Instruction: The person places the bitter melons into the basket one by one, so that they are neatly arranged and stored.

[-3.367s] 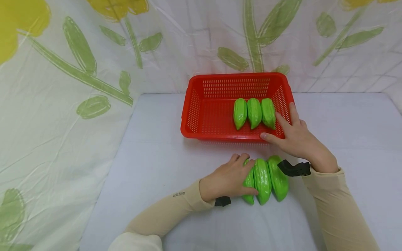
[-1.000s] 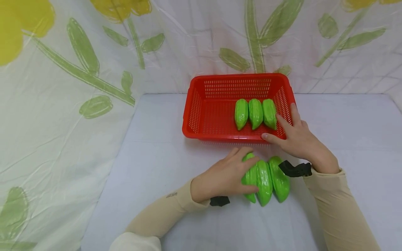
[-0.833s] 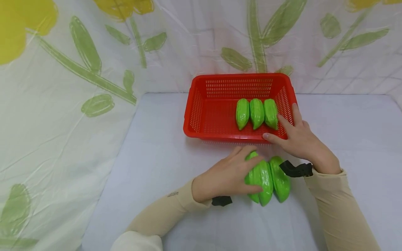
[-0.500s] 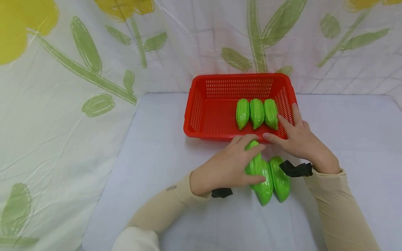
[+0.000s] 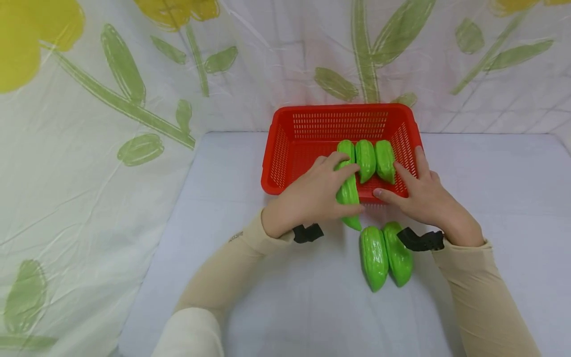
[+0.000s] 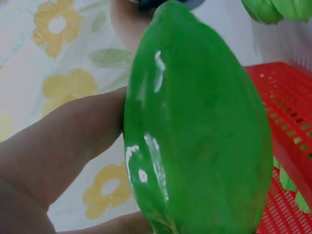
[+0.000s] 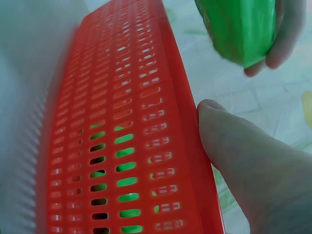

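Observation:
My left hand (image 5: 312, 191) holds a glossy green star fruit (image 5: 349, 193) between thumb and fingers, over the front rim of the red basket (image 5: 312, 110). In the left wrist view that ribbed fruit (image 6: 195, 117) fills the middle, hiding most of the fingers. Three star fruits (image 5: 366, 161) lie side by side in the basket's right half; the leftmost is partly covered by the held one. My right hand (image 5: 421, 196) rests spread on the basket's front right corner, its thumb (image 7: 243, 146) along the rim in the right wrist view. Two more star fruits (image 5: 374, 258) lie on the table before the basket.
A white cloth (image 5: 285, 307) covers the table. Behind it and at the left hangs a flower-printed sheet (image 5: 267, 64). Black straps (image 5: 308, 233) sit at both wrists. The right forearm stands just right of the two fruits on the table.
My left hand has lifted the leftmost star fruit from the table row and carried it forward to the basket's front rim. My right hand has stayed on the basket's corner.

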Demonstrator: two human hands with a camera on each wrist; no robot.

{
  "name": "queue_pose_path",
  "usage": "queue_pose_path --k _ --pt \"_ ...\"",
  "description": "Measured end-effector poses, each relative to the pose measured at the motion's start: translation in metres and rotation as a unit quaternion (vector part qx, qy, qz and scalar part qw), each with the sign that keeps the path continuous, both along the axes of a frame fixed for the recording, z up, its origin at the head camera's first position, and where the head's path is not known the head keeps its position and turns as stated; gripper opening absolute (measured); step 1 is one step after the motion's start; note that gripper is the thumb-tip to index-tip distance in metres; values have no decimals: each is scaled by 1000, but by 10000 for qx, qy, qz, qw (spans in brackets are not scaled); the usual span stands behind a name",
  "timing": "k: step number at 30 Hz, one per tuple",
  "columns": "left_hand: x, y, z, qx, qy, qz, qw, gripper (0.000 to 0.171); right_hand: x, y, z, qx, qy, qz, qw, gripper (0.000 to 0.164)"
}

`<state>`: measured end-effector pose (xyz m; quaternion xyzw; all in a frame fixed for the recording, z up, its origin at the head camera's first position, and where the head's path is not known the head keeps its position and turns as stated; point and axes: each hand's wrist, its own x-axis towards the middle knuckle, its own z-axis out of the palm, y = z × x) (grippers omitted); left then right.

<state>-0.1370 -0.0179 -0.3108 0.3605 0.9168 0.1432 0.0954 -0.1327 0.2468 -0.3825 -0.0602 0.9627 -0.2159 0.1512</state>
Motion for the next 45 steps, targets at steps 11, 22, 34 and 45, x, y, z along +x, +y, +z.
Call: queue_pose_path --k 11,22,34,45 --pt "-38 5 1 -192 -575 207 9979 78 -1 0 1 42 -56 -4 10000 110" --pt "-77 12 9 -659 -811 402 9937 77 -1 0 1 45 -116 -12 9999 111" --pt "-117 15 1 -1048 -1047 545 9875 76 -1 0 2 67 -139 -21 9999 110" --pt "-146 17 -21 -1138 -1268 385 9846 80 -1 1 0 65 -158 -32 9998 110"
